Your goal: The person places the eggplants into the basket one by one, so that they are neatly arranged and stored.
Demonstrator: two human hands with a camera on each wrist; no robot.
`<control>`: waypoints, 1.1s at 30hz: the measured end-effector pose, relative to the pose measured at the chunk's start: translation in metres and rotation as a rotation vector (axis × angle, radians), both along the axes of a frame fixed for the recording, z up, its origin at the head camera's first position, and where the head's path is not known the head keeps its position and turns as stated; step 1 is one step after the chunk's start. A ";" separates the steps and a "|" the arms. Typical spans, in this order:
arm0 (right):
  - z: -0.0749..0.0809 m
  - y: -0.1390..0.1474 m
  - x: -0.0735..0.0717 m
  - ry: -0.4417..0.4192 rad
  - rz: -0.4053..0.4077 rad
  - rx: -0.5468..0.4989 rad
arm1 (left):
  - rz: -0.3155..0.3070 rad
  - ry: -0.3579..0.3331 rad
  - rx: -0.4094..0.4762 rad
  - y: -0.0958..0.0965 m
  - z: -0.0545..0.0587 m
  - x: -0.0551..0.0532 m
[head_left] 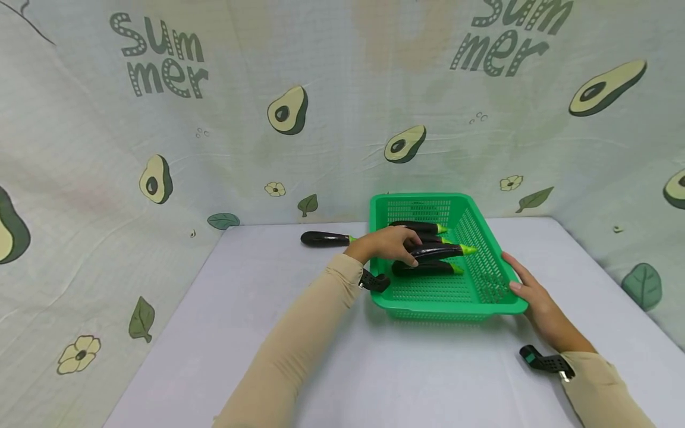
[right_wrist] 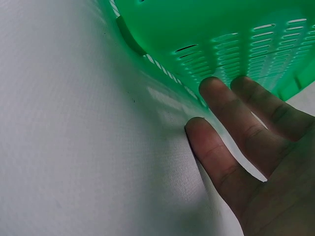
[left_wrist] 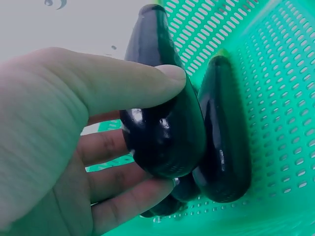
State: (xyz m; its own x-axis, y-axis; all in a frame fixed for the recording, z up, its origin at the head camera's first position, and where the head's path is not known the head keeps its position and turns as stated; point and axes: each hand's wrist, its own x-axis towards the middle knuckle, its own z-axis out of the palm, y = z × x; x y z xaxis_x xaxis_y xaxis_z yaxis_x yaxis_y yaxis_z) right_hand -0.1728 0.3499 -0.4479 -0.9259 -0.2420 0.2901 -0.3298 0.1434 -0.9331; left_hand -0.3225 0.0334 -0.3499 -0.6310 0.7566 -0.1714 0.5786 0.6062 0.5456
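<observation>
My left hand (head_left: 389,242) grips a dark purple eggplant (head_left: 436,252) over the green plastic basket (head_left: 428,308). In the left wrist view, the thumb lies across the held eggplant (left_wrist: 165,140) and the fingers curl beneath its rounded end. Its green stem end points right in the head view. Other eggplants (head_left: 425,268) lie beneath and beside it in the basket, partly covered by the hand. At the basket's right rim is my right hand (head_left: 543,306), thumb at the rim. The right wrist view shows its fingers (right_wrist: 216,152) fairly straight, with fingertips against the basket's outer wall.
Another eggplant (head_left: 324,239) lies on the white tabletop (head_left: 257,321), left of the basket near the back edge. Behind the table hangs a pale cloth (head_left: 332,154) printed with avocados, leaves and lettering.
</observation>
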 end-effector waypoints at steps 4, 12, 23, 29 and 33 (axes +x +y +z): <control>0.000 0.000 0.000 0.009 0.006 0.001 | -0.008 0.017 -0.022 0.001 -0.001 0.001; 0.000 0.000 0.000 0.004 0.006 -0.012 | -0.024 0.045 -0.093 0.002 0.001 0.003; -0.001 0.001 0.000 0.001 -0.023 0.045 | -0.025 0.045 -0.115 0.002 0.000 0.003; 0.001 0.001 0.000 0.004 -0.007 0.025 | -0.020 0.058 -0.121 0.002 0.000 0.006; 0.001 0.000 0.001 0.001 -0.013 0.036 | -0.014 0.065 -0.125 0.002 0.000 0.008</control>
